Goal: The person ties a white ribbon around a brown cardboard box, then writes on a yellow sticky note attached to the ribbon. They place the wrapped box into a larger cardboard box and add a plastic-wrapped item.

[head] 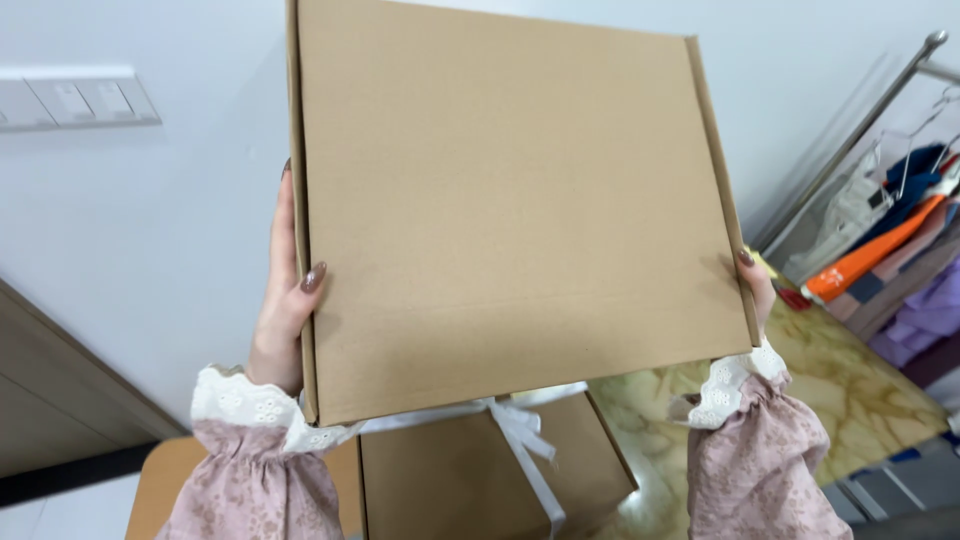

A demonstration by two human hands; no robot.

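Note:
A flat brown cardboard box point(520, 210) is lifted up in front of the camera, filling the middle of the head view. My left hand point(283, 300) grips its left edge, thumb on the front face. Its right edge rests in my right hand point(757, 290), mostly hidden behind the box. Both wrists wear pink sleeves with white lace cuffs. Below the held box lies a second brown box point(440, 480) tied with a white ribbon point(520, 430).
The tied box lies on a wooden surface point(165, 470) next to a yellowish marbled floor point(860, 400). A clothes rack point(890, 90) with hanging garments stands at the right. A white wall with light switches point(80, 100) is behind.

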